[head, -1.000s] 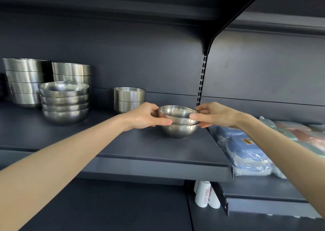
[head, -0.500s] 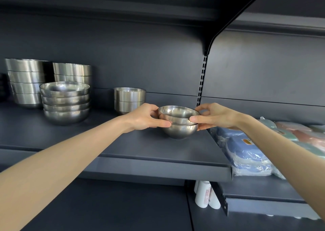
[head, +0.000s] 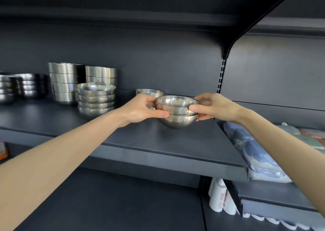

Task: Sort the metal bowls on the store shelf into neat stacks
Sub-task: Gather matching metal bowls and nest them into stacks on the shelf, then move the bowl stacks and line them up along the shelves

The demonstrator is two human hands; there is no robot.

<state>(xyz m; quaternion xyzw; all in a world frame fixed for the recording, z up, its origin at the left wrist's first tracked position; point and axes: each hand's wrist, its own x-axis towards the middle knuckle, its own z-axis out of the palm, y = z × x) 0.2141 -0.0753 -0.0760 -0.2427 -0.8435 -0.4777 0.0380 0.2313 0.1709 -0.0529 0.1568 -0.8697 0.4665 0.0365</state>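
Observation:
Two small round metal bowls (head: 176,111) sit nested one in the other, held just above the dark shelf (head: 158,142). My left hand (head: 142,108) grips their left rim with thumb in front and fingers behind. My right hand (head: 213,106) pinches the right rim the same way. To the left stands a stack of several round bowls (head: 95,98). Behind it stand two stacks of straight-sided bowls (head: 64,81) (head: 101,74). A short straight-sided stack (head: 149,92) peeks out behind my left hand.
More bowl stacks (head: 26,86) stand at the far left of the shelf. Packaged blue cloths (head: 255,153) lie on the lower right shelf. White bottles (head: 218,197) stand below. A slotted upright (head: 221,76) divides the bays.
The view has shifted left, bringing the far-left stacks into sight. Both hands have carried the nested bowls slightly left, in front of the short straight-sided stack.

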